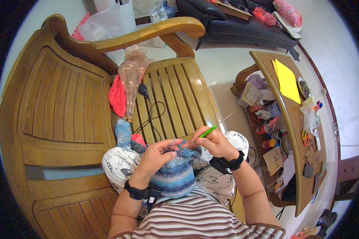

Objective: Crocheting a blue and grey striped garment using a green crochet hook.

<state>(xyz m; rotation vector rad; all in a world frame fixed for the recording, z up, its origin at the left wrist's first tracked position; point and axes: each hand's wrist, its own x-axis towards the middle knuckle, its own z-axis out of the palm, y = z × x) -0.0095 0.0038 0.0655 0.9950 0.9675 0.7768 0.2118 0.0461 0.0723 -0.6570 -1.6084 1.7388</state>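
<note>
A knitted piece [173, 178] in blue, white and grey stripes rests on my lap against my striped shirt. My left hand [157, 156] pinches its upper edge, thumb and forefinger together, with a strand of yarn at the fingertips. In my right hand [214, 144] is a crochet hook [208, 131] with a green grip, its thin metal end pointing up and right. The right fingertips meet the top edge of the knitting, close to the left ones. Light blue yarn [123, 133] lies on the bench just beyond my left knee.
The slatted wooden bench [175, 89] holds a folded umbrella [132, 79], a red cloth [117, 96] and a black cable [152, 115]. To the right stands a wooden table [263, 65] with yellow sheets [286, 81], scissors [305, 137] and a cluttered lower shelf. A black sofa [235, 34] is at the back.
</note>
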